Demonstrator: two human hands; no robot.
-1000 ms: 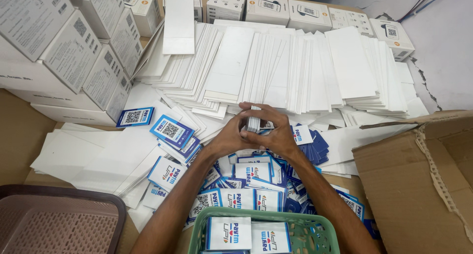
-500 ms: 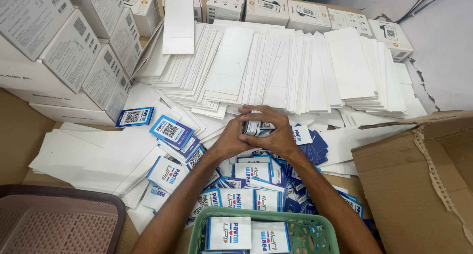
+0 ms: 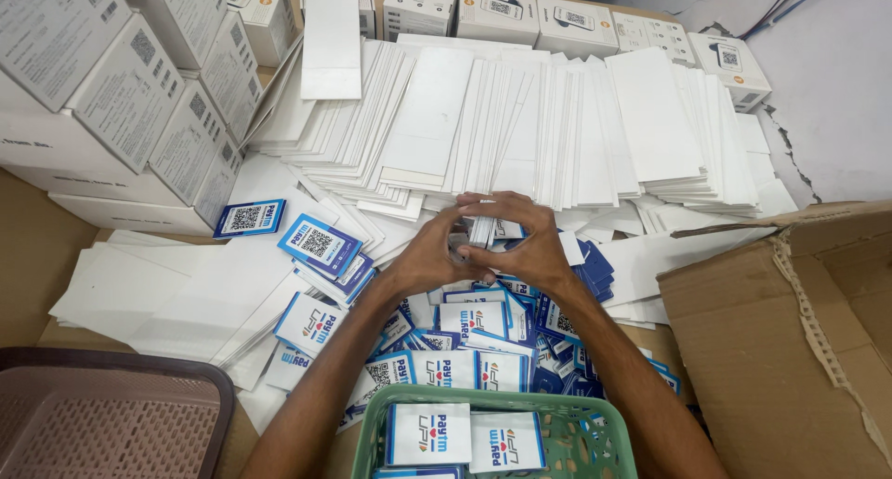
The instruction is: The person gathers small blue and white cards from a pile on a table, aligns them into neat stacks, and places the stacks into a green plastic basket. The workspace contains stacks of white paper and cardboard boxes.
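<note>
Blue-and-white cards (image 3: 483, 233) are getting squeezed between both hands, left hand (image 3: 429, 256) and right hand (image 3: 528, 249), fingers clamped around the small stack, mid-surface above the green basket (image 3: 372, 421).

Both hands (image 3: 483, 247) around small cards (image 3: 483, 230)

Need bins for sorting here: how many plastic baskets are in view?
2. A green basket sits at the bottom centre between the person's forearms, holding cards. A maroon basket sits at the bottom left corner. Both are cut off by the frame; others may lie outside it.
</note>
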